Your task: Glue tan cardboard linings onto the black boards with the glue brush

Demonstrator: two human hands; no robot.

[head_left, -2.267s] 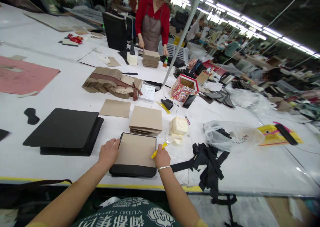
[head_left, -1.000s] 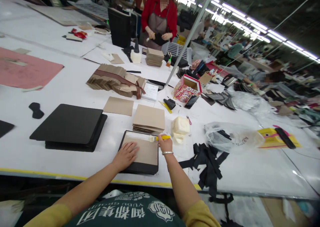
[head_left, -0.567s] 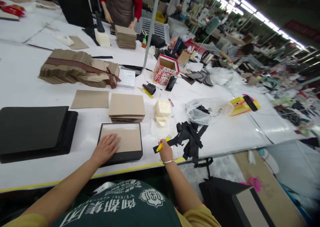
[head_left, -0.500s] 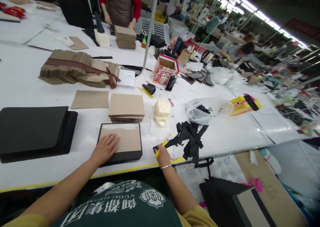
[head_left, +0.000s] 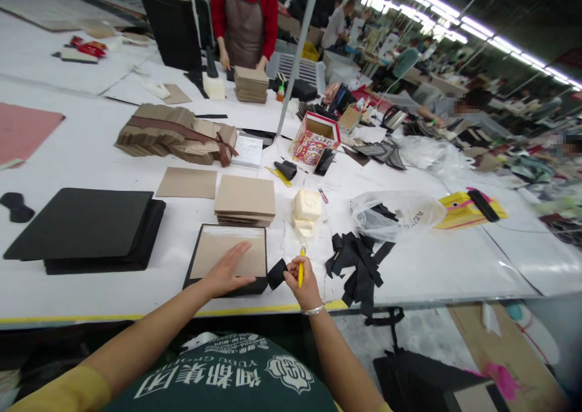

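Observation:
My left hand lies with fingers spread over a beige board that rests on a black cover. Beside it, my right hand is closed around a yellow brush and also pinches a small black strip at the right edge of the cover. Just beyond the brush stands a cream-coloured container. A tangle of black strips lies to the right of my right hand.
Black covers are stacked at left. Beige boards sit behind the work, with a tied bundle beyond. A plastic bag, a red patterned box and a metal pole stand farther off. A person works across the table.
My left hand has slid right across the board with its fingers wider apart. The black strip in my right hand has come away from the tangle, near the cover. The camera view has shifted left.

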